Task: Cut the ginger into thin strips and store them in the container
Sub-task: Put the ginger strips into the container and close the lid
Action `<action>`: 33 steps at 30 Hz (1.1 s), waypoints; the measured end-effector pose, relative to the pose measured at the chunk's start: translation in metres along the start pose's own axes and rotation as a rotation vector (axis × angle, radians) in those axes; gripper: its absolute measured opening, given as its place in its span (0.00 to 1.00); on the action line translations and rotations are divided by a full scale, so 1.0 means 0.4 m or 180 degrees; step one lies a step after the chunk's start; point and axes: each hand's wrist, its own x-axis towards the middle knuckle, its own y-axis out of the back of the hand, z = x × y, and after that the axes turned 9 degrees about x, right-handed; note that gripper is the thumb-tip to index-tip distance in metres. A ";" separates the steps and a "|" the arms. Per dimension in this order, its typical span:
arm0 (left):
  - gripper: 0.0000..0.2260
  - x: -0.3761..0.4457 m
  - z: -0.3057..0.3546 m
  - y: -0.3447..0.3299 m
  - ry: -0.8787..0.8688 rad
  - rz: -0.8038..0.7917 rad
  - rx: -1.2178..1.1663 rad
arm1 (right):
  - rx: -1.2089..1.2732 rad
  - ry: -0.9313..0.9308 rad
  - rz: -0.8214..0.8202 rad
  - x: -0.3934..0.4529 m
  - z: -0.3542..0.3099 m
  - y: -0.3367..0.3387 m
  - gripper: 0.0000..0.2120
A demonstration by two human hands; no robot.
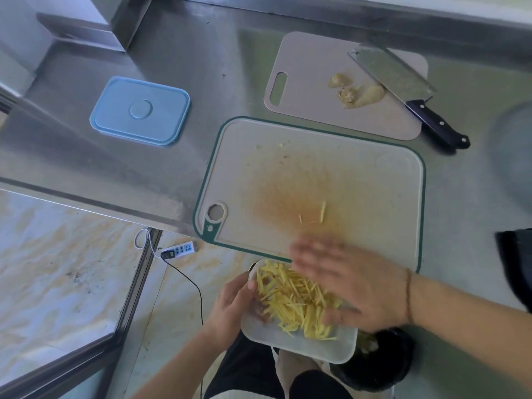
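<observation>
My left hand [231,305] grips the left rim of a clear plastic container [325,348], held just below the counter's front edge. A pile of thin yellow ginger strips [290,300] lies inside it. My right hand [348,280], blurred and with straight fingers, is at the near edge of the green-rimmed cutting board [374,191] and over the container. A few ginger strips [321,213] remain on the stained board. The container's blue lid [140,110] lies on the counter to the left.
A second beige board [311,53] at the back holds ginger pieces [355,92] and a cleaver [403,82] with a black handle. A grey bowl edge [515,151] shows at the right. Below me are a black bin [383,361], a power strip [180,250] and cable.
</observation>
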 end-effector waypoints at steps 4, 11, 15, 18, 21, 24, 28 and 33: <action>0.17 0.001 -0.002 0.005 -0.0022 -0.0111 0.0051 | 0.0691 0.1091 0.0531 -0.003 -0.049 -0.021 0.25; 0.14 0.006 -0.010 0.004 -0.0160 -0.0202 -0.0154 | -0.0053 -0.1426 0.0359 0.066 0.064 0.070 0.43; 0.15 0.020 -0.033 0.017 -0.0283 -0.0258 -0.0071 | 0.0003 0.0343 -0.0024 0.069 0.008 0.005 0.35; 0.17 0.015 -0.044 0.017 -0.0236 -0.0212 -0.0135 | 0.0578 0.1316 0.0301 0.050 -0.021 -0.028 0.26; 0.21 0.012 -0.026 0.012 -0.0160 -0.0329 -0.0029 | 0.0578 0.0754 0.0965 0.060 0.011 0.009 0.26; 0.17 0.000 -0.010 0.017 0.0002 -0.0373 -0.0148 | 0.0061 -0.0834 0.0840 0.082 0.068 0.063 0.37; 0.13 0.031 -0.074 0.043 -0.0128 -0.0350 -0.0123 | -0.0101 -0.0747 0.0158 0.112 0.046 0.050 0.42; 0.23 0.052 -0.120 0.086 -0.0210 -0.0226 0.0005 | -0.0067 0.0854 -0.0102 0.126 -0.014 0.000 0.30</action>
